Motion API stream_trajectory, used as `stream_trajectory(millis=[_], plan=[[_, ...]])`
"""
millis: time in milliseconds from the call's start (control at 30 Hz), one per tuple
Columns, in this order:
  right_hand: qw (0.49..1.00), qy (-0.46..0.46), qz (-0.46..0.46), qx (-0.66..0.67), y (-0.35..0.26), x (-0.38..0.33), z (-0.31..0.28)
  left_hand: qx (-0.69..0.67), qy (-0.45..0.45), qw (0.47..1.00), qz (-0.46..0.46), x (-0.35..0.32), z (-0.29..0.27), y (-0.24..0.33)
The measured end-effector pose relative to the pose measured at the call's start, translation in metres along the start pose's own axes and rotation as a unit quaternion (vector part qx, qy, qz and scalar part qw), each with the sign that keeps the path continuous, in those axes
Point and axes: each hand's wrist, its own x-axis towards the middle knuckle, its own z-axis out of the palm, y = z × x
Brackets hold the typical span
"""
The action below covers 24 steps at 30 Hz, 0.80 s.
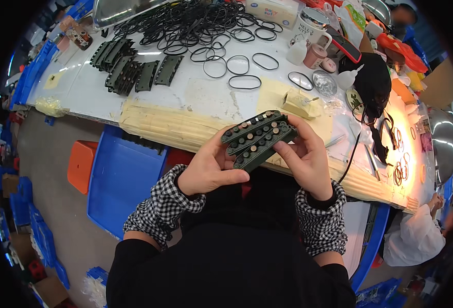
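Both hands hold a small stack of dark green plastic parts with rows of small round wheels (258,138) in front of my body, at the table's near edge. My left hand (208,165) supports the stack's left end, its fingers mostly hidden behind and its thumb sticking out below. Around the right end, my right hand (307,158) is closed, with its thumb pressed on the lowest part. Some of the wheels have pale, coppery faces; others look black. Similar dark green parts (122,72) lie grouped at the table's far left. Beyond my hands are several loose black rubber bands (237,64).
A large tangle of black bands (185,23) covers the back of the table. Tan padding (170,119) lines its front edge. A small block with a pin (299,104), a mug (310,28) and a black cloth bag (373,84) stand right. A blue bin (128,174) is below left.
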Motion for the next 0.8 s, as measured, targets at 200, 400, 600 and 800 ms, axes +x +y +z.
stream_trajectory(millis=[200, 400, 600, 800], plan=[[0.997, -0.014, 0.063, 0.041, 0.012, -0.005, 0.003, 0.132, 0.129, 0.97, 0.16, 0.003, 0.016, -0.035], [0.961, -0.028, -0.038, -0.273, -0.006, -0.004, 0.002, -0.135, 0.168, 0.975, -0.052, 0.005, 0.017, -0.016], [0.784, -0.184, -0.236, -0.544, -0.034, 0.01, -0.008, -0.094, 0.157, 0.979, -0.091, 0.002, 0.016, -0.012], [0.8, -0.21, -0.232, -0.513, -0.027, 0.012, -0.005, -0.092, 0.104, 0.98, -0.14, 0.0, 0.014, -0.014]])
